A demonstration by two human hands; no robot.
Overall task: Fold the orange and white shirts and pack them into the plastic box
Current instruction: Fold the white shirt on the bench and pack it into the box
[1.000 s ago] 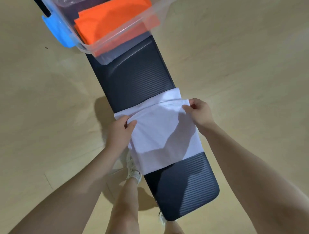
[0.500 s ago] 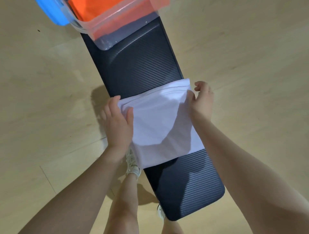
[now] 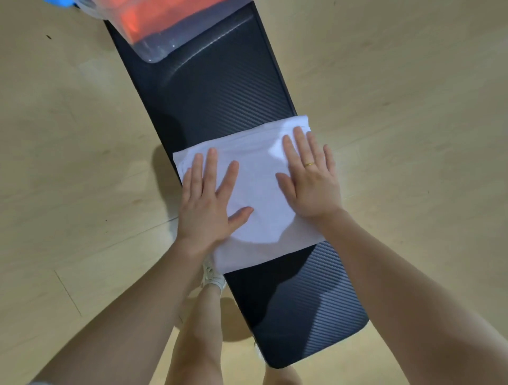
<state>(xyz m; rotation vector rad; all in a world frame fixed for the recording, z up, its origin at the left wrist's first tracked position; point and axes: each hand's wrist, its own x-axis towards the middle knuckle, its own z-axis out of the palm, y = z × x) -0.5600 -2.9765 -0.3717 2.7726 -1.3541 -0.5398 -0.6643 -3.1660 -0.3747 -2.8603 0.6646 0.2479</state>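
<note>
The white shirt (image 3: 257, 189) lies folded into a rectangle across the middle of a black padded bench (image 3: 220, 90). My left hand (image 3: 210, 203) rests flat on the shirt's left half, fingers spread. My right hand (image 3: 310, 178), with a gold ring, lies flat on the right half. Neither hand grips the cloth. At the top edge, the clear plastic box (image 3: 154, 46) stands on the bench's far end, with the orange shirt (image 3: 132, 19) showing through its wall. Most of the box is out of frame.
The bench runs diagonally over a pale wooden floor (image 3: 398, 96). A blue latch of the box (image 3: 59, 2) shows at the top left. My leg and white shoe (image 3: 211, 277) stand left of the bench's near end.
Both hands let go of the shirt's top edge and moved onto it, palms flat with fingers spread. The view shifted so the box slid toward the top edge.
</note>
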